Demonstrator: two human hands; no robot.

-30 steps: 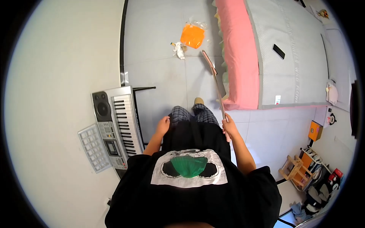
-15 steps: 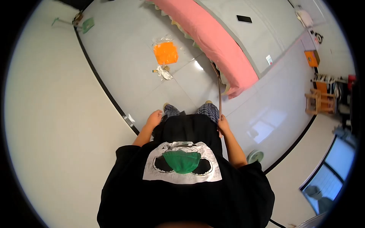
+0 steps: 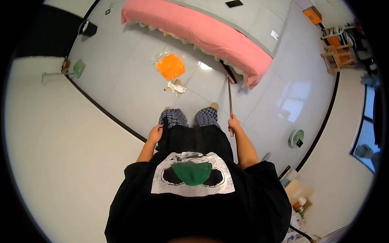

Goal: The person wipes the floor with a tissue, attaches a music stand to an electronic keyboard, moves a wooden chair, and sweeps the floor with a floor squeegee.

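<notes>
My right hand (image 3: 233,123) is closed round the upper end of a long, thin pink broom handle (image 3: 230,99). The broom's dark-edged pink head (image 3: 229,73) rests on the floor beside the ruffled lower edge of the pink bed cover (image 3: 194,30). My left hand (image 3: 155,133) hangs by my left thigh with its fingers curled in, and nothing shows in it. On the floor ahead lie an orange bag (image 3: 170,67), clear crumpled plastic (image 3: 164,54) and a crumpled white piece (image 3: 176,87).
A black phone (image 3: 234,4) lies on the grey bed mat. At the right are a round green basin (image 3: 296,138) and a wooden stool (image 3: 338,58). A dark bin (image 3: 88,28) and a green dustpan (image 3: 78,69) stand at the far left.
The view has turned right, and the keyboard at the left has left the frame. My right hand still grips the broom, whose head now lies at the bed's lower edge.
</notes>
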